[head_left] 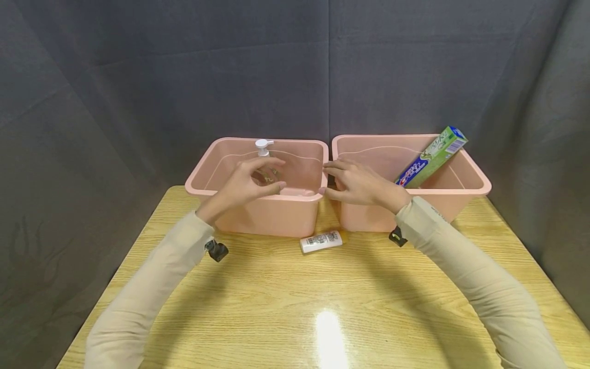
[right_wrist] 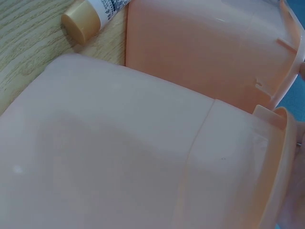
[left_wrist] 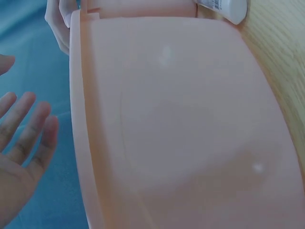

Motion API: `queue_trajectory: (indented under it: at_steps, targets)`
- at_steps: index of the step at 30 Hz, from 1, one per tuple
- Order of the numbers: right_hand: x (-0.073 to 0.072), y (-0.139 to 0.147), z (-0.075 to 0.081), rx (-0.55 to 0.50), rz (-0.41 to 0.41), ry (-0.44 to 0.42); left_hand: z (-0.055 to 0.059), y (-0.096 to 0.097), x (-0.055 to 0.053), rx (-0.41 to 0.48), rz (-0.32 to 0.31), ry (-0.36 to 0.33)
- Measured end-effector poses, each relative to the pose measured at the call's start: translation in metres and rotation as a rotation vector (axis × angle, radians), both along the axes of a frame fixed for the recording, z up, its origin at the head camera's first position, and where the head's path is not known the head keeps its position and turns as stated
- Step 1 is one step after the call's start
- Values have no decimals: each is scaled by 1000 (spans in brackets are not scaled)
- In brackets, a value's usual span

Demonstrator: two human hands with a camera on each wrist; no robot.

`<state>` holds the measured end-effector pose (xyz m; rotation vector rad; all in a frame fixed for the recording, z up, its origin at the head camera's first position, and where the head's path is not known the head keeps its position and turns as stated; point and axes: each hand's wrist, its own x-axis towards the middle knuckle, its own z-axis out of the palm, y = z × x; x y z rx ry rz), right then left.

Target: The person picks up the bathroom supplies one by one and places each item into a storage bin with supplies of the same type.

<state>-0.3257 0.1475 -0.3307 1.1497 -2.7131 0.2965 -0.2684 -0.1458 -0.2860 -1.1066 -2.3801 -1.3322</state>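
My left hand [head_left: 249,182] is over the left pink bin [head_left: 267,218], its thumb and fingers apart with nothing between them. The left wrist view shows that hand's spread fingers [left_wrist: 35,131] beside the bin's rim. My right hand [head_left: 357,183] reaches across the near left corner of the right pink bin [head_left: 369,218]. Its fingertips are at the left bin's right rim; whether they touch it I cannot tell. Behind my left hand, a white pump-top bottle [head_left: 264,148] stands in the left bin, partly hidden. A green and blue toothpaste box [head_left: 430,158] leans slanted in the right bin.
A white tube [head_left: 321,241] with a gold cap [right_wrist: 81,21] lies on the wooden table [head_left: 276,307], in front of the narrow gap between the bins. Dark grey cloth [head_left: 276,66] hangs behind the bins and at both sides.
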Motion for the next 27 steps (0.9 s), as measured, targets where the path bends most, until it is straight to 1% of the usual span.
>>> queue_trajectory:
  at_steps: [7,10,13,17,18,21,27]
  targets:
    - [-1,-1,0,2,8,15,2,2,7,2,-5,-11]
    - [0,-1,1,5,3,6,1,1,7,2,1,-18]
    - [0,-1,1,4,-4,-8,-9,-1,-1,8,-5,-15]
    - [-1,-1,1,4,-4,-5,-25,-5,-15,8,-17,14]
    - [-1,-1,1,3,-2,-2,-27,-5,-16,8,-18,20]
    - [-3,0,0,-2,4,1,-31,-7,-18,13,-22,31]
    - [-3,0,0,-3,2,-9,-35,-8,-13,6,-34,47]
